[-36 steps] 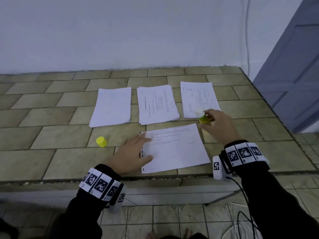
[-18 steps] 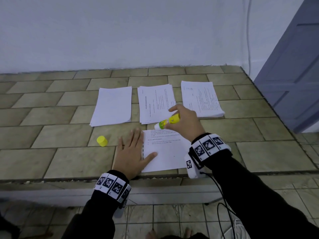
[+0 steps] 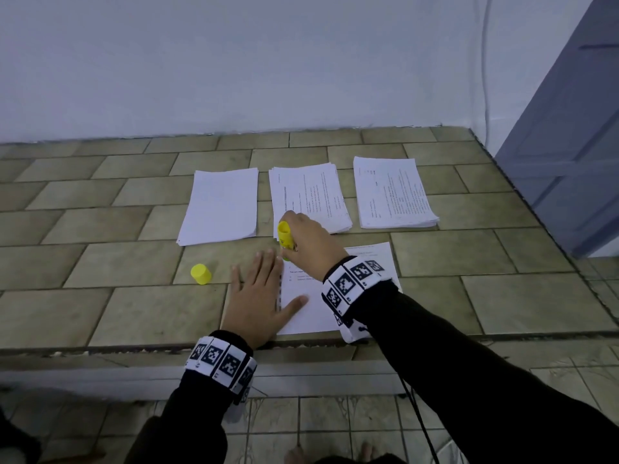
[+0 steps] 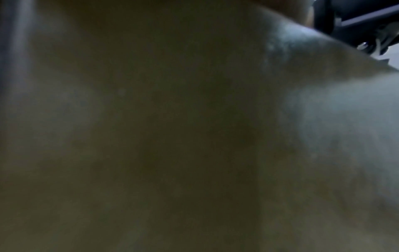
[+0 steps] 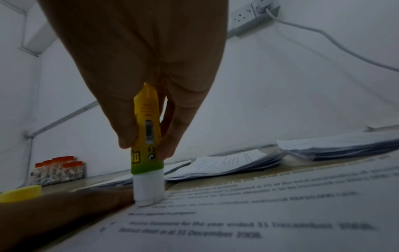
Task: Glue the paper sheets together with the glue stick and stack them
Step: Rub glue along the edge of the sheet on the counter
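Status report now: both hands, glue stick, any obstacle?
Left hand flat on the sheet, holding it down. Right hand grips glue stick, tip on sheet's far left corner. Yellow cap lies aside; nothing blocking.

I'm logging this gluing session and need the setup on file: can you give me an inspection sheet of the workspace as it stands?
Surface: beige tiled ledge.
Job's things: yellow-green glue stick, white tip on printed paper sheet; three paper stacks behind; yellow cap off.
Clutter: orange-lidded jars by wall.
Grips: left hand flat on sheet edge; right hand holds glue stick.
Cables: white cable from wall socket; black wrist lead.
Surroundings: white wall, grey door.
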{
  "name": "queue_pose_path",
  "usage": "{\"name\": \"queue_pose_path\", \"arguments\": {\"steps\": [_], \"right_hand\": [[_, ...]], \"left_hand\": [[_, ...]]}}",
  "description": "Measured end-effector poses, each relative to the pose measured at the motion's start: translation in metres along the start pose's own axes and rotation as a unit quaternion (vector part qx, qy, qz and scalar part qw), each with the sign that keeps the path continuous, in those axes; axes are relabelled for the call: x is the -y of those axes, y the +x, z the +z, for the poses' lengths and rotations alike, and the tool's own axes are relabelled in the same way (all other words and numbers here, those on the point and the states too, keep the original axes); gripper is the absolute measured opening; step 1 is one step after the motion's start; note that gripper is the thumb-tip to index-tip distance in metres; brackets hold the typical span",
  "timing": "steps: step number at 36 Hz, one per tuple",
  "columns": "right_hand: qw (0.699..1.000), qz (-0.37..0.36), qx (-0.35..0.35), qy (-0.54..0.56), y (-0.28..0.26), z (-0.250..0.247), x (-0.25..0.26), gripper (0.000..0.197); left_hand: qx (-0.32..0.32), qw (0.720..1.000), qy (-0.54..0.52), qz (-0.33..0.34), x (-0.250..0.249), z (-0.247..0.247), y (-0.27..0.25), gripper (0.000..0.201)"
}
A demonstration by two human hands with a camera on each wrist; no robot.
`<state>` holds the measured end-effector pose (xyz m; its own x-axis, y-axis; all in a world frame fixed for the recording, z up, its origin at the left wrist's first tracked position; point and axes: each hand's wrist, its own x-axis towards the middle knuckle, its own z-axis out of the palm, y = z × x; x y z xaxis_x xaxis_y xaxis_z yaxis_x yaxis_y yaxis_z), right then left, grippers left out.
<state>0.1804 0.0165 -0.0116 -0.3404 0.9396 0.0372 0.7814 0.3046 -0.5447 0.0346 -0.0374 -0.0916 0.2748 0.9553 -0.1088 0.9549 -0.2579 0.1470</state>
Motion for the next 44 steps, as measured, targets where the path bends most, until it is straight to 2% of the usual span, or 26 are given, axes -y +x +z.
{"name": "queue_pose_path", "arguments": {"steps": [8, 17, 22, 25, 27, 28, 31, 32, 37, 40, 44], "right_hand": [[0.999, 0.014, -0.003, -0.029, -0.011, -0.011, -0.014, 0.034], [0.993, 0.107, -0.044, -0.007, -0.047, -0.048, -0.066, 0.031], [0.985, 0.155, -0.075, 0.003, -0.062, -0.064, -0.091, 0.036], [0.979, 0.169, -0.109, 0.031, -0.066, -0.068, -0.094, 0.052], [0.974, 0.160, -0.147, 0.067, -0.067, -0.068, -0.090, 0.057], [0.971, 0.154, -0.161, 0.082, -0.067, -0.068, -0.086, 0.053], [0.976, 0.103, -0.170, 0.092, -0.064, -0.060, -0.069, 0.018], [0.979, 0.085, -0.157, 0.098, -0.062, -0.055, -0.062, 0.014], [0.993, 0.008, -0.039, 0.110, -0.054, -0.027, -0.026, 0.017], [0.995, -0.025, -0.002, 0.094, -0.050, -0.008, -0.012, 0.018], [0.994, -0.069, 0.021, 0.081, -0.048, 0.003, -0.002, 0.024]], "left_hand": [[-0.007, 1.000, -0.004, -0.003, 0.001, 0.002, -0.001, 0.108], [-0.013, 1.000, 0.002, 0.000, 0.002, 0.003, 0.000, 0.113], [-0.005, 1.000, -0.007, 0.001, 0.005, 0.003, 0.002, 0.117], [0.002, 1.000, -0.006, 0.001, 0.005, 0.004, 0.003, 0.117], [0.006, 1.000, -0.001, 0.001, 0.005, 0.004, 0.003, 0.117], [0.006, 1.000, 0.003, 0.002, 0.005, 0.004, 0.003, 0.117], [0.005, 1.000, -0.002, 0.002, 0.004, 0.003, 0.003, 0.119], [0.006, 1.000, -0.003, 0.000, 0.004, 0.003, 0.002, 0.119], [-0.003, 1.000, -0.012, -0.003, 0.004, 0.004, 0.002, 0.117], [-0.007, 1.000, -0.017, 0.005, 0.006, 0.006, 0.002, 0.115], [-0.008, 1.000, -0.015, 0.021, 0.007, 0.005, 0.001, 0.122]]}}
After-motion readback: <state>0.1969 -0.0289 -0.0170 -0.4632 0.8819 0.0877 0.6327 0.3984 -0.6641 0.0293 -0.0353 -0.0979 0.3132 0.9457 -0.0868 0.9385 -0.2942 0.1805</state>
